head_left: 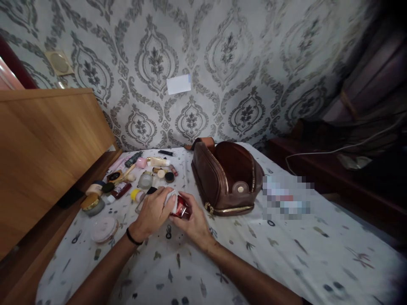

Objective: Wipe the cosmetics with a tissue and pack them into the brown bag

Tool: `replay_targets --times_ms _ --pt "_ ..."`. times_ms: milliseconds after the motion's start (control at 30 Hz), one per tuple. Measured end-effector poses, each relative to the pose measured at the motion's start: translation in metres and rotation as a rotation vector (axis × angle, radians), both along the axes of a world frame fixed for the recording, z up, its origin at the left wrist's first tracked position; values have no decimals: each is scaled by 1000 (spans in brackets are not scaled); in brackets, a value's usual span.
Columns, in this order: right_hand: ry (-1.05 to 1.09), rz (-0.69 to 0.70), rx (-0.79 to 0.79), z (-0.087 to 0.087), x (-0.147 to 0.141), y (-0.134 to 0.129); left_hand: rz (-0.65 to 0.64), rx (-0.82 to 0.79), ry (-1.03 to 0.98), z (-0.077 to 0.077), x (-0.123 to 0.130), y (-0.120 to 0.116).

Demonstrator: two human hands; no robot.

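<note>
My right hand [192, 218] is wrapped round a small, shiny red bottle [182, 207], tilted just above the patterned cloth. My left hand [154, 214], with a dark band at the wrist, presses a white wipe [172, 202] against the bottle's left side. The fingers hide part of both the wipe and the bottle. To the right of my hands stands a brown leather toiletry bag [208, 178], its zipped top gaping. Just beyond my left hand lie a yellow-capped bottle [137, 195] and a frosted jar [146, 180].
Several cosmetics are spread at the left, among them a gold-lidded jar [92, 204], a pink round container [104, 229] and a cream tube [159, 162]. A wooden cabinet [54, 156] borders the left side. A blurred-out item [286, 197] lies right of the bag.
</note>
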State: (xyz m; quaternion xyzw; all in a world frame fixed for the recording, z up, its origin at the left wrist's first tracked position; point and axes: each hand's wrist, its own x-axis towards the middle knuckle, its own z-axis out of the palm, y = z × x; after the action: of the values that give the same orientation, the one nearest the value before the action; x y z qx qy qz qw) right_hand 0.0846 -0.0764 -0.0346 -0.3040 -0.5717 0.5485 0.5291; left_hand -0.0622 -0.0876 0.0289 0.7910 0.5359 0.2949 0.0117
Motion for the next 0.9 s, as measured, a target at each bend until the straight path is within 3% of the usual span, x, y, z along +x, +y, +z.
replay_targets --times_ms 400,567,767,900 --pt "547 241 -496 14 3 2 -130 -23 -395 -8 7 12" --pt "575 322 -575 14 8 10 -160 -100 -455 -17 5 16" --pt "525 422 -634 10 11 14 -82 -131 -600 -29 -2 17" --pt "527 389 -629 8 9 13 8 -129 -698 -37 -7 18"
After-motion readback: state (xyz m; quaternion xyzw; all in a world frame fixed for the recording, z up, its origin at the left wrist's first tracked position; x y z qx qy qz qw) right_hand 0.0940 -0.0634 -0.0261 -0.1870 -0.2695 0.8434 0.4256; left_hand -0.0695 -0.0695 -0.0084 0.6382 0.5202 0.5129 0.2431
